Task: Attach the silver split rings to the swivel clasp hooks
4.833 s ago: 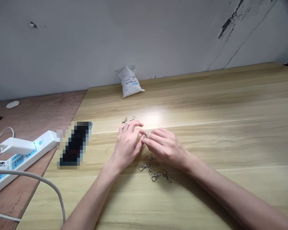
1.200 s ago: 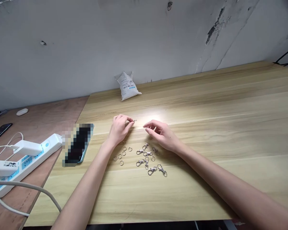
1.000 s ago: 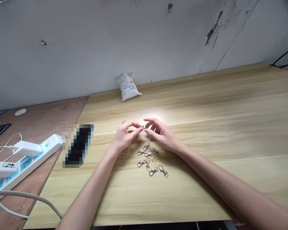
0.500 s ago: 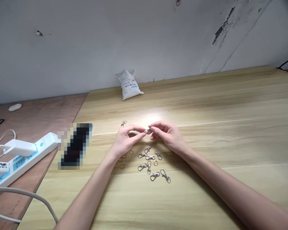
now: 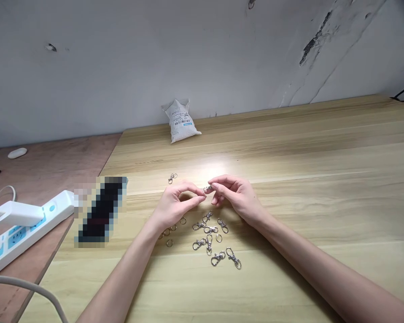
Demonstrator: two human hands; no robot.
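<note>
My left hand (image 5: 175, 204) pinches a small metal ring (image 5: 205, 191) between thumb and forefinger. Facing it, my right hand (image 5: 237, 195) grips a silver lobster clasp (image 5: 208, 187), mostly covered by the fingertips. Ring and clasp meet between the two hands, but whether they are linked is too small to tell. Below the hands lie several more lobster clasps (image 5: 234, 258) and one loose ring (image 5: 219, 238). Other loose rings (image 5: 169, 243) are scattered beside my left wrist, partly hidden by it. Beyond my left hand rests a clasp with a ring on it (image 5: 172, 178).
A white labelled plastic bag (image 5: 182, 123) stands on the wooden table (image 5: 306, 148) near the wall. At left are a pixelated dark object (image 5: 103, 211), a white power strip (image 5: 59, 206) with plugs and cables, and a white oval case (image 5: 17, 153) on a brown surface.
The view has shifted slightly, so the table items appear a little lower. Both hands keep their pinch, and a bit more of the ring and clasp shows between the fingertips.
</note>
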